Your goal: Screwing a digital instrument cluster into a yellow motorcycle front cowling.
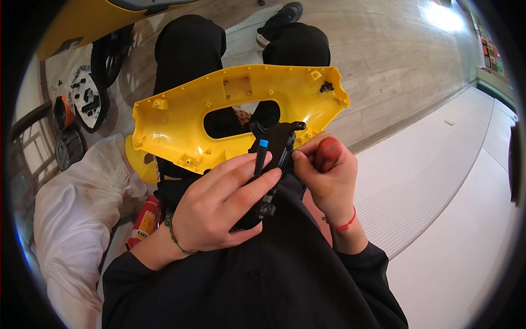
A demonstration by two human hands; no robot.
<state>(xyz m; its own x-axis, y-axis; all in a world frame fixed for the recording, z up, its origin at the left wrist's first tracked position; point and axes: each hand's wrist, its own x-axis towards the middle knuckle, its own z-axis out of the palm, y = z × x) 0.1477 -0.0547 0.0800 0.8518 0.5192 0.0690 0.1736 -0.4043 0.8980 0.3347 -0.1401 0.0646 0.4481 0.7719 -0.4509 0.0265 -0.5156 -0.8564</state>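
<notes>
A yellow plastic shell (181, 118) with a long oval hole lies across my lap, inner side up. My left hand (219, 205) grips a black plastic part (274, 148) that carries a small blue cap (264, 143), held against the shell's near edge. My right hand (323, 178) is closed around a red-handled tool (327, 153), its tip at the black part. The tool's shaft is hidden behind the part and my fingers.
A white cloth (76, 214) lies at my left, with a red cylinder (145, 219) beside it. Black and white machine parts (87, 98) and an orange piece (63, 112) sit on the wooden floor (383, 66) at the far left. A white platform (455, 208) is to the right.
</notes>
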